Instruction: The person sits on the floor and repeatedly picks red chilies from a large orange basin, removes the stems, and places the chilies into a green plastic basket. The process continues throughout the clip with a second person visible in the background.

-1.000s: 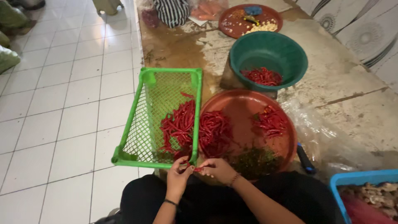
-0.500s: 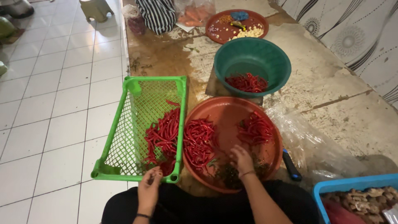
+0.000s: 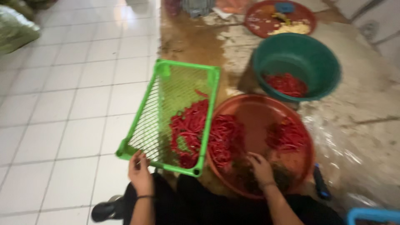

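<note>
Left hand (image 3: 140,173) now on green basket (image 3: 175,79) edge.

My view is dim and warm-toned. Motion blur softens everything, worst at the edges. Pale daylight glare lies on the white floor tiles (image 3: 62,96) at left.

I see a green plastic mesh crate (image 3: 175,112), glossy white floor tiles (image 3: 71,104) (wet-looking), and rough stained concrete (image 3: 375,108).
</note>
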A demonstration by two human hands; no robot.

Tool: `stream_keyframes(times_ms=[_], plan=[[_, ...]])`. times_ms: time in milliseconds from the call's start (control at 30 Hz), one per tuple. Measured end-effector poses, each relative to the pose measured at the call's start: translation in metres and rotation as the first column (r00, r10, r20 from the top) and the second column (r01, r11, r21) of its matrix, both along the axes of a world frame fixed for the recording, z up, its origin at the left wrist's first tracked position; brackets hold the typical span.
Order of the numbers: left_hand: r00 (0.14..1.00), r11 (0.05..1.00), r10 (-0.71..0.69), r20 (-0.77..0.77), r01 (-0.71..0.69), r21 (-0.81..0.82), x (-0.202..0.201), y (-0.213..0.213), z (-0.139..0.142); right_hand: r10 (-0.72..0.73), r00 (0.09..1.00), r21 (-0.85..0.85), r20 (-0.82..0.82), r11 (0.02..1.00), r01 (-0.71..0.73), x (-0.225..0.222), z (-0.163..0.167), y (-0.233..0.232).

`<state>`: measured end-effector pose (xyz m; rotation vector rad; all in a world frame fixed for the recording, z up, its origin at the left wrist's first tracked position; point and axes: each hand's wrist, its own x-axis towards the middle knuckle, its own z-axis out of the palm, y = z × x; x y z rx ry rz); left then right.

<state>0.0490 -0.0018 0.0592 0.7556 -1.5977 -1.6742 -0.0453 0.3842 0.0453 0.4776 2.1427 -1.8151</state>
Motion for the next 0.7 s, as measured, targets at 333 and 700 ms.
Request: stream_keyframes(times_ms=[333, 700], plan=[[0.969, 0.982, 0.132, -0.210, -0.099, 0.162, -0.029, -0.013, -0.032, 0.446, 0.819, 0.515, -0.361, 0.827, -0.223, -0.026, 0.018, -0.046], [0.969, 0.978, 0.071, -0.238, -0.020, 0.210, -0.034, -0.001, -0.041, 0.968, 0.237, 0.896, -0.079, 0.174, -0.408, -0.056, -0.003, -0.252]])
